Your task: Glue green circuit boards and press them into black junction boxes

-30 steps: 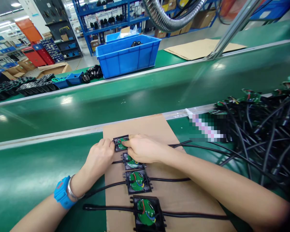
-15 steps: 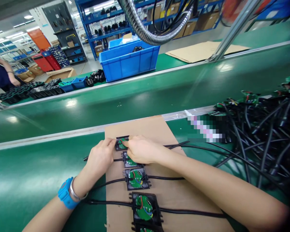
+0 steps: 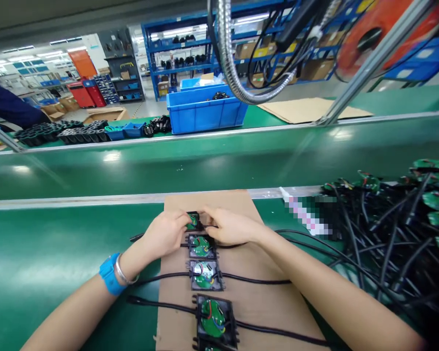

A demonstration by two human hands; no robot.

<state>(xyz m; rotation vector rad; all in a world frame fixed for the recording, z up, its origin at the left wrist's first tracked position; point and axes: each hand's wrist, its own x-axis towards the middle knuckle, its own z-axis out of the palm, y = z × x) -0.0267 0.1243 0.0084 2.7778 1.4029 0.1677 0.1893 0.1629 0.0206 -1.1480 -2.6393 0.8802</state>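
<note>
Right hand (image 3: 231, 227) has shifted to three o'clock of the squarish plastic case (image 3: 194, 222) — left hand (image 3: 165, 234) at nine, can't tell either grip.

I see bright ceiling lights (image 3: 50, 55) at upper left, 2 glare spots on the left of the green belt (image 3: 212, 168), 1 glare-whitened circuit board (image 3: 204, 281), and a blurred orange reel (image 3: 388, 24).

No text, label, brand, number or sign can be read.
</note>
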